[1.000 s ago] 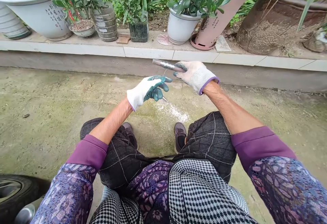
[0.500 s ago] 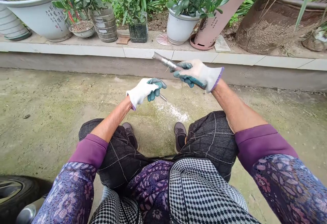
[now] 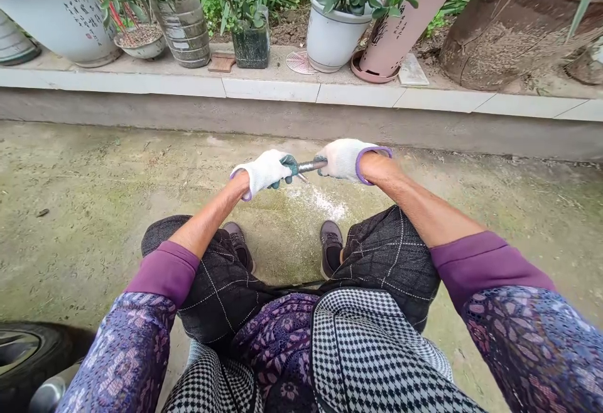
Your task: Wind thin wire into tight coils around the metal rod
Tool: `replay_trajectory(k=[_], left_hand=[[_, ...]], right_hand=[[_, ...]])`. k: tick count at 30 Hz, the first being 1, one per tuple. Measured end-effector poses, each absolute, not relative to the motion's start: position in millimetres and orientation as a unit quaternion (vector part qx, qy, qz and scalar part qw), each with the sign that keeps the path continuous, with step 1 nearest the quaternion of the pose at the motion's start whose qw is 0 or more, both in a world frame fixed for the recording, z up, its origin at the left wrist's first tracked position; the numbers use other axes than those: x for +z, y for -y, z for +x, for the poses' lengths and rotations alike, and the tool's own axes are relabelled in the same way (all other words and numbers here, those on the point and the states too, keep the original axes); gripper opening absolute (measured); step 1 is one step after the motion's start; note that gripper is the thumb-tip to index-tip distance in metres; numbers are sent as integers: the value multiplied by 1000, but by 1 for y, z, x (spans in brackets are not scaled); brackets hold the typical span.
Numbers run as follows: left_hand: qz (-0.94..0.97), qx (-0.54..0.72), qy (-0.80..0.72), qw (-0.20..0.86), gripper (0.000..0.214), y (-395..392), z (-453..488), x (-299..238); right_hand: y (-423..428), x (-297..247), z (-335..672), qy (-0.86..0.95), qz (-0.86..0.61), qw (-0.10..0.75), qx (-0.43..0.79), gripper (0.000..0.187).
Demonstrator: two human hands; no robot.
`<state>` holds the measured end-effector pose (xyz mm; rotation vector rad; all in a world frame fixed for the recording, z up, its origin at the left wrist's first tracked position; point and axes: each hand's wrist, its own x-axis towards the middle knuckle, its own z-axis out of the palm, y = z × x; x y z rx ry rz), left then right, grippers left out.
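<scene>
My right hand [image 3: 346, 159], in a white knit glove with green coating, is closed round a dark rod [image 3: 313, 166] with a silvery, wire-like winding. The rod lies nearly level between my hands. At its left end is my left hand [image 3: 274, 169], gloved alike, with its fingers curled closed. Whether those fingers grip the rod's end or only touch it, I cannot tell. From under the left fingers sticks the tip of a thin metal rod [image 3: 303, 178], the rest of it hidden in the hand. White powder [image 3: 325, 202] lies scattered on the concrete below.
A tiled ledge [image 3: 271, 90] runs across the back, bearing a white pot [image 3: 333, 39], a tall pink pot [image 3: 386, 48], a big brown pot [image 3: 490, 36] and several other planters. My shoes [image 3: 332, 243] flank the powder. A wheel [image 3: 32, 353] stands at lower left.
My right hand has come down and towards my left hand, bringing the wire-wound rod from a raised slant to nearly level at the left fingers. The left hand stays in about the same place.
</scene>
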<state>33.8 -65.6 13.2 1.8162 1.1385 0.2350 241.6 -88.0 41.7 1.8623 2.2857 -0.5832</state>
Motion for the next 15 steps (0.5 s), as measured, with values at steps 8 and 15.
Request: replay_trajectory(k=[8,15], left_hand=[[649,206,-433,590,18,66,27,23],[565,243,-386,688,17,71,27,32]], right_hand=[[87,59,249,-758,646,30,-86,34],[82,68,240,-683,661,-176,-254,28]])
